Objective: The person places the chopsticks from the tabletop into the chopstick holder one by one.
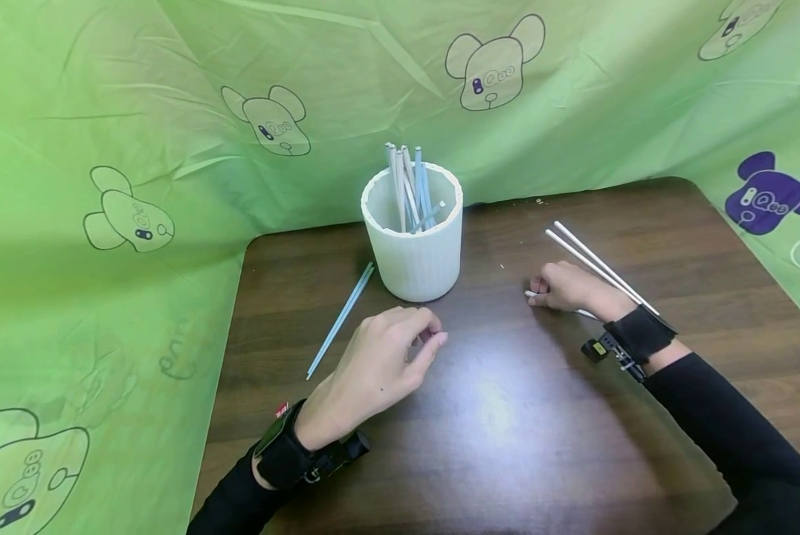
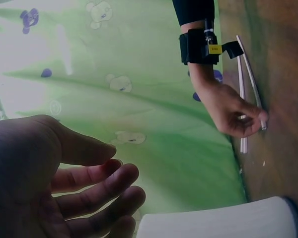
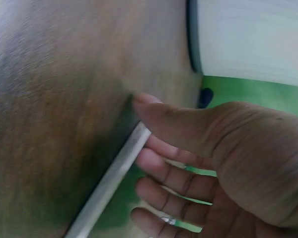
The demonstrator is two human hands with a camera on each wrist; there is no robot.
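Note:
On the right of the table in the head view, my right hand (image 1: 563, 288) pinches the end of a slim white stick (image 3: 111, 178) between thumb and fingers. The stick runs back under the hand toward the wrist, low over the wood. Two more white sticks (image 1: 597, 261) lie side by side just beyond this hand, partly behind the wrist. My left hand (image 1: 380, 357) hovers in front of a white ribbed cup (image 1: 413, 267), its fingers loosely bent with nothing between them. White and light-blue sticks (image 1: 418, 178) stand in the cup, leaning on its rim.
Two light-blue sticks (image 1: 340, 321) lie close together left of the cup, beside the left hand. A green cloth (image 1: 346, 74) with printed animal heads hangs behind and along the sides of the brown table (image 1: 507, 461). Tiny white scraps are on the wood near the back edge.

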